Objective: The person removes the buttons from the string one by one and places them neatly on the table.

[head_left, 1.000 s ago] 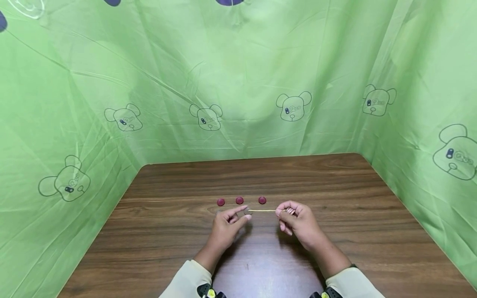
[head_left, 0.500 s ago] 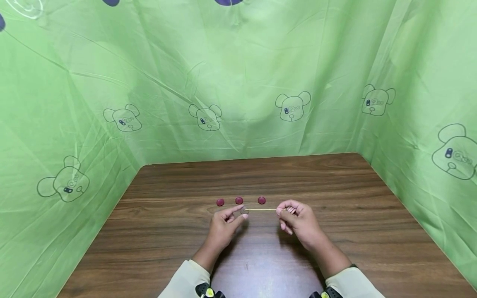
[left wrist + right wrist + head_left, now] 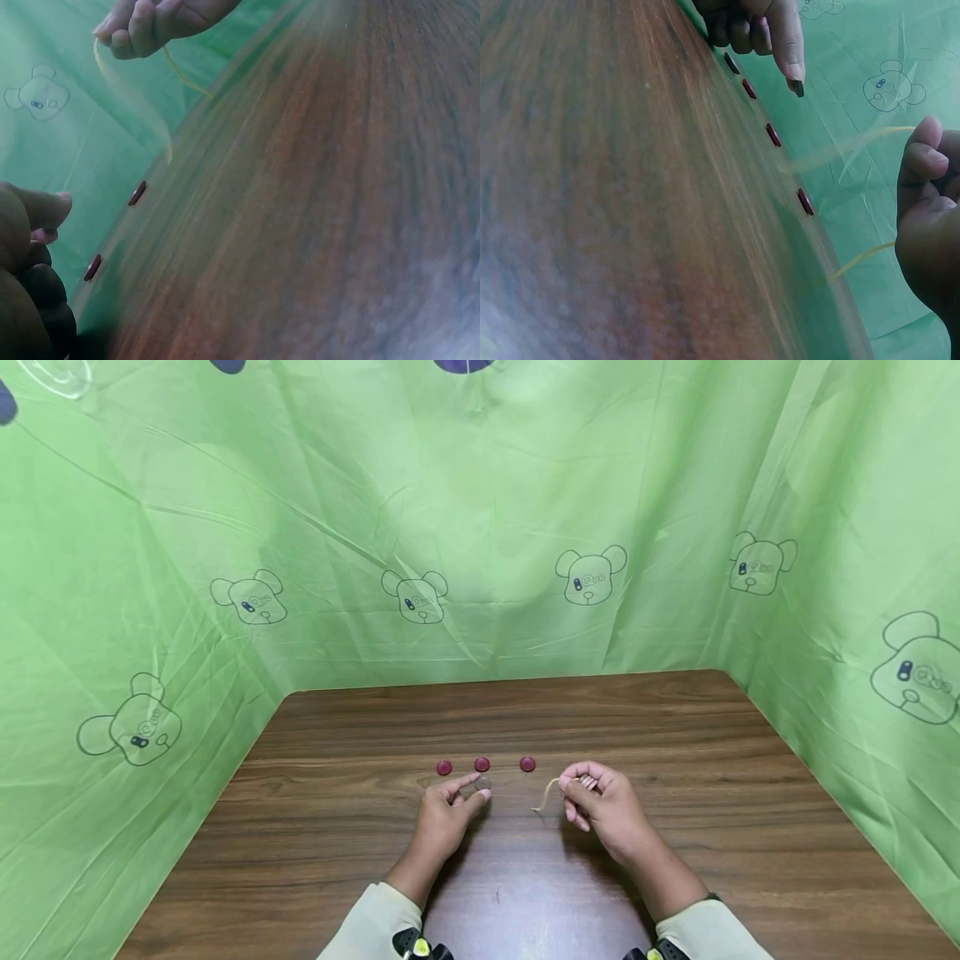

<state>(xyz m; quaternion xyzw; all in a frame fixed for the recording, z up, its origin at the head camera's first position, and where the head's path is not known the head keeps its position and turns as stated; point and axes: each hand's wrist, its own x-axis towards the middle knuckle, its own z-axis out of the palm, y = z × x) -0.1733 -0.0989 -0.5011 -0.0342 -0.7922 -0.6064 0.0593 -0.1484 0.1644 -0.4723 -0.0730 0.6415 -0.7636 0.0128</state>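
String [image 3: 547,793] fallen slack, end blurred, disc [image 3: 483,783] (see-through) faint

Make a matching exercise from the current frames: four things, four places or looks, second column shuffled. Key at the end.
Things
1. Yellow string
2. Green cloth
3. Three red discs
4. Small round piece

Places or looks
A. Lying in a rough row on the wooden table
B. Pinched between finger and thumb of the left grip
C. Held in the right grip, one end dangling
D. Printed with animal-face outlines

Pairs: 1-C, 2-D, 3-A, 4-B
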